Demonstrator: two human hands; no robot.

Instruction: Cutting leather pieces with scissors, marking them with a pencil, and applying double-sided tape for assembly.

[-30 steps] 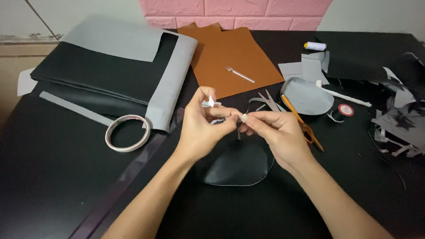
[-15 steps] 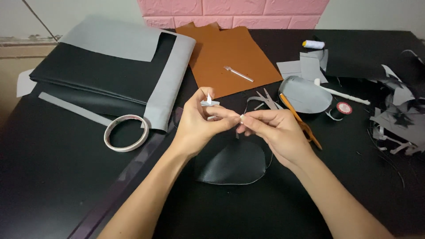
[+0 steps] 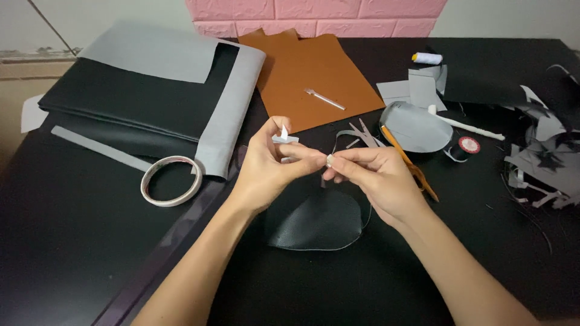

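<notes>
Both hands met above the black leather oval [image 3: 317, 220], the left hand [image 3: 266, 166] and right hand [image 3: 374, 175] pinching a small white tape strip [image 3: 285, 136] between them.

Black table [image 3: 72, 259] against pink brick wall [image 3: 314, 15].

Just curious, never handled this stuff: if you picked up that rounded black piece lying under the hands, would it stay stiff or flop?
The rounded black piece would probably flop: it looks thin and one edge already curls up. It seems light, and its sheen suggests a slightly slippery face.
</notes>
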